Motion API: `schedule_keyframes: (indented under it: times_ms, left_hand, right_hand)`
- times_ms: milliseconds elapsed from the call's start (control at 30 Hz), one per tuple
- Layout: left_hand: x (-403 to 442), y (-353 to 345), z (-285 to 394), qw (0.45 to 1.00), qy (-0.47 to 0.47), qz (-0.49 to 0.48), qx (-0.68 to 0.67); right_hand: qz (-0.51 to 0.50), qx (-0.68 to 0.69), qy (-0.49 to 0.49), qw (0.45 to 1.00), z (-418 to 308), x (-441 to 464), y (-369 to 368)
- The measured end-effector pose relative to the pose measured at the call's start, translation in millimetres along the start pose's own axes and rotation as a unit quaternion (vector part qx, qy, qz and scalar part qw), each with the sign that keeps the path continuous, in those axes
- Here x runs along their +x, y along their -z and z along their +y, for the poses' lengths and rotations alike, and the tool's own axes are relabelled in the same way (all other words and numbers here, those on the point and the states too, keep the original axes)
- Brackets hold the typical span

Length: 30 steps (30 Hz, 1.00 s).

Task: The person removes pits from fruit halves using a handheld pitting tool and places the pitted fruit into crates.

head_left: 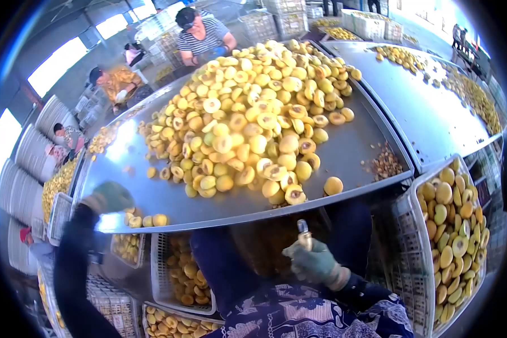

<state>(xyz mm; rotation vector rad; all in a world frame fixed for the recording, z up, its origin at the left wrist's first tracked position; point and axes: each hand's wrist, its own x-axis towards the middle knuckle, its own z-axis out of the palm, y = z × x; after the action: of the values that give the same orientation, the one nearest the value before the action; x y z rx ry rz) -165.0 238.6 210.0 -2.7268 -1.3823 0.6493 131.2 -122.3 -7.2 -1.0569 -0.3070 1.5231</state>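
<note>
My left hand (pixel 111 197), in a grey-green glove, is over the left front edge of the metal table (pixel 343 163). Just right of it lie several apricot pieces (pixel 147 221); its fingers are smeared by motion. In front of my lap, below the table edge, my right hand (pixel 314 263), gloved too, is closed around a small hand tool (pixel 304 234) with a shiny metal tip pointing up. A large heap of halved yellow apricots (pixel 253 112) covers the table's middle, some with brown pits showing. One apricot (pixel 333 186) rests apart near the front edge.
Loose pits (pixel 386 163) lie at the table's right. A white crate (pixel 416 225) of apricot halves stands at my right; another crate (pixel 159 270) sits under the table. Across the table are a person in stripes (pixel 205 36) and one in orange (pixel 118 81).
</note>
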Motion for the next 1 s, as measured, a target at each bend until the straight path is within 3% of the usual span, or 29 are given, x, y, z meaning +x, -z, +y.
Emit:
schedule_keyframes:
  times_ms: [100,167,233,267,300,367,433,500,567,667,800,833,867,900,933,967,1000]
  left_hand:
    - [25,-85,0,0.955,0.013,-0.252,0.155]
    - [34,-138,0,0.936,-0.011,-0.276,0.216]
    - [37,-159,8,0.927,-0.057,-0.326,0.177]
    - [38,-153,18,0.926,-0.023,-0.355,0.129]
    - [43,-162,19,0.946,-0.007,-0.27,0.178]
    - [65,-149,30,0.971,-0.013,-0.22,0.091]
    - [80,-115,60,0.99,0.058,-0.121,-0.033]
    - [103,-118,80,0.978,-0.05,0.055,-0.196]
    - [144,-158,94,0.945,-0.141,0.236,-0.177]
    - [167,-176,135,0.962,-0.059,0.256,-0.076]
    - [180,-164,146,0.978,0.021,0.138,-0.154]
    - [185,-182,145,0.92,0.017,0.166,-0.353]
    - [193,-211,146,0.823,0.012,0.185,-0.537]
    - [197,-228,147,0.69,0.007,0.194,-0.697]
    - [166,-202,166,0.579,0.008,0.153,-0.801]
    - [157,-204,179,0.6,-0.038,0.179,-0.779]
    - [145,-203,192,0.574,-0.065,0.142,-0.804]
  right_hand:
    - [-0.05,-0.043,-0.06,0.996,0,20,-25]
    - [-0.064,-0.066,-0.066,0.994,-1,28,-31]
    - [-0.073,-0.062,-0.086,0.992,0,34,-35]
    - [-0.075,-0.058,-0.093,0.991,0,35,-35]
    - [-0.068,-0.056,-0.091,0.992,1,37,-34]
    - [-0.051,-0.056,-0.094,0.993,4,41,-29]
    - [-0.043,-0.053,-0.096,0.993,12,50,-24]
    - [-0.038,-0.044,-0.096,0.994,13,57,-25]
    - [-0.024,-0.061,-0.087,0.994,10,65,-25]
    - [-0.01,-0.027,-0.076,0.997,1,67,-21]
    - [0.001,0.021,-0.025,0.999,0,77,-9]
    - [-0.006,-0.008,-0.022,1.0,-1,80,-7]
    - [-0.012,-0.036,-0.018,0.999,-4,82,-5]
    - [-0.016,-0.062,-0.015,0.998,-7,84,-5]
    - [-0.023,-0.086,-0.038,0.995,-14,84,-10]
    - [-0.02,-0.09,-0.024,0.995,-18,83,-19]
    - [-0.018,-0.096,-0.009,0.995,-21,83,-30]
